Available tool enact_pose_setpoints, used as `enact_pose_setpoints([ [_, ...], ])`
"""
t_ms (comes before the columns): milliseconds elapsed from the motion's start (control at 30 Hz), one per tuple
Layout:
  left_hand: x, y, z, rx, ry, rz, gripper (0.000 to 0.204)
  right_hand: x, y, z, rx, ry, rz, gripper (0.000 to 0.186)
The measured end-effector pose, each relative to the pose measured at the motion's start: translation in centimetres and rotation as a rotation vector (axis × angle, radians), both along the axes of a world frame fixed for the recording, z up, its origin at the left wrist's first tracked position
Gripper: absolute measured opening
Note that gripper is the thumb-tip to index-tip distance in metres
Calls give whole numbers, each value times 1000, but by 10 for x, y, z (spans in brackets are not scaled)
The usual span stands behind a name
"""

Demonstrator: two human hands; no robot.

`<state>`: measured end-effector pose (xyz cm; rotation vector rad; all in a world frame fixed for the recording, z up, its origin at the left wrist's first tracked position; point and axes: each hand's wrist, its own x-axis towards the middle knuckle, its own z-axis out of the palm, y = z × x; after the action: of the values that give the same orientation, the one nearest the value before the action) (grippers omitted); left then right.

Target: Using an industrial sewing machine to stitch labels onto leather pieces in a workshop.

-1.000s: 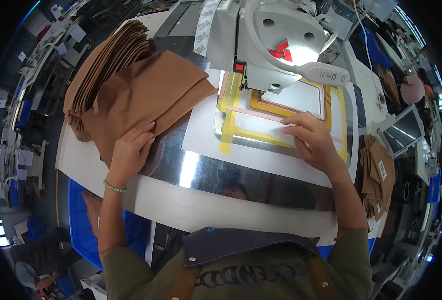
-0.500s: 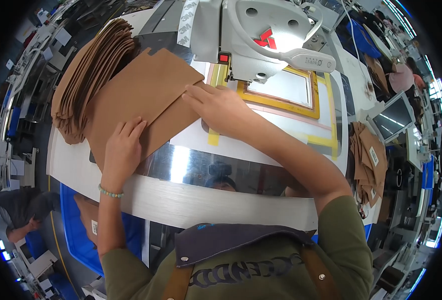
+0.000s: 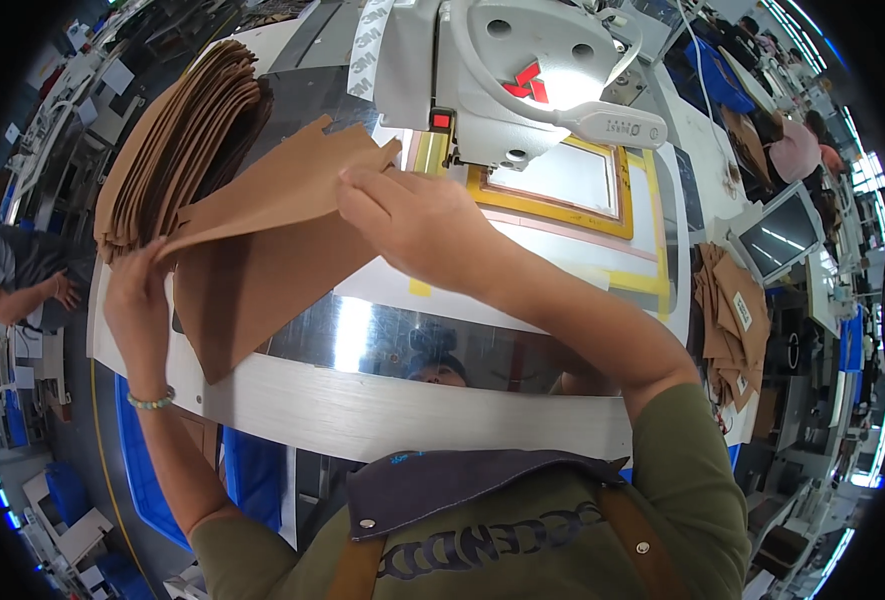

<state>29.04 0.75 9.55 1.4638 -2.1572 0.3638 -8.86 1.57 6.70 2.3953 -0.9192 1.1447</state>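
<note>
A brown fabric panel (image 3: 277,195) is lifted between my two hands, its near edge bowed up. My left hand (image 3: 140,310), a beaded bracelet at its wrist, is closed on the panel's left end. My right hand (image 3: 417,225) pinches its right end beside the sewing machine (image 3: 517,75). Beneath it, a second brown panel (image 3: 262,290) lies on the table, its pointed near corner over the front part of the tabletop. At the left, a thick fanned stack of brown panels (image 3: 177,145) stands against the lifted one. The fingertips of both hands are partly hidden.
Under the machine head lies a yellow-edged frame (image 3: 622,195) on a white sheet. A shiny metal plate (image 3: 382,345) runs along the table front (image 3: 442,410). More brown pieces (image 3: 732,320) lie at right near a screen (image 3: 777,235). Below left is a blue bin (image 3: 147,480).
My left hand has moved left and taken the upper panel's end. That panel has come up off the lower one and bends. My right hand has shifted slightly left, still gripping.
</note>
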Motion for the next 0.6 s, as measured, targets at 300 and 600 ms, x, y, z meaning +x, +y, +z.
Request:
enact_pose_setpoints([
  [300,-11,-70,91,-435,129,-194,44,14,1,40,-10,-30,58,28],
  [600,-10,-41,-41,-57,-276,-142,26,-10,22,-37,178,420,-165,20],
])
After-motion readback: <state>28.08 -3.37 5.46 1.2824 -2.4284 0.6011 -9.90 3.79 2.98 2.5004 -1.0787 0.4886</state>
